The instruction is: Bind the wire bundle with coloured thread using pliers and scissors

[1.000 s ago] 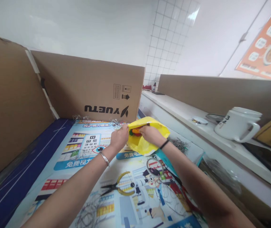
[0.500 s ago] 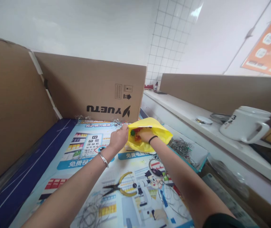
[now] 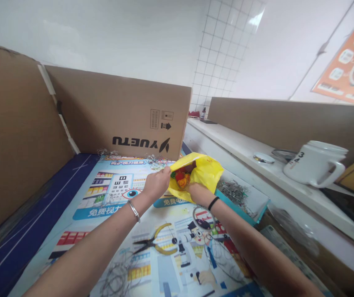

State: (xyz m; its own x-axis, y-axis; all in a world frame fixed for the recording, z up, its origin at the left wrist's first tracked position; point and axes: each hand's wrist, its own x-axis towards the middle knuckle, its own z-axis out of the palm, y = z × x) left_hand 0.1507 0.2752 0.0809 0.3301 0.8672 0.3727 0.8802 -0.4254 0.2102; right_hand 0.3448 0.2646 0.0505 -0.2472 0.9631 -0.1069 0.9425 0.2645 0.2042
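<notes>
My left hand (image 3: 158,181) is closed on the left rim of a yellow plastic bag (image 3: 210,171), whose mouth faces me. Inside the bag lie an orange rose-like piece (image 3: 182,181), a red one (image 3: 179,172) and something green. My right hand (image 3: 198,193) reaches over the lower rim into the bag, beside the orange piece. Its fingertips are hidden, so what they touch or hold does not show. Pliers (image 3: 156,240) with yellow handles lie on the printed table cover, nearer to me than the bag.
Loose thin wire (image 3: 117,272) lies at the front. Right of the bag is a teal-edged box (image 3: 254,206) with small metal wire pieces (image 3: 234,192). A white mug (image 3: 310,163) stands on the ledge at right. Cardboard panels (image 3: 102,107) border the back and left.
My right hand has drawn back toward me, from deep in the bag to its lower rim. The bag's mouth gapes wider and shows more of the red and orange pieces.
</notes>
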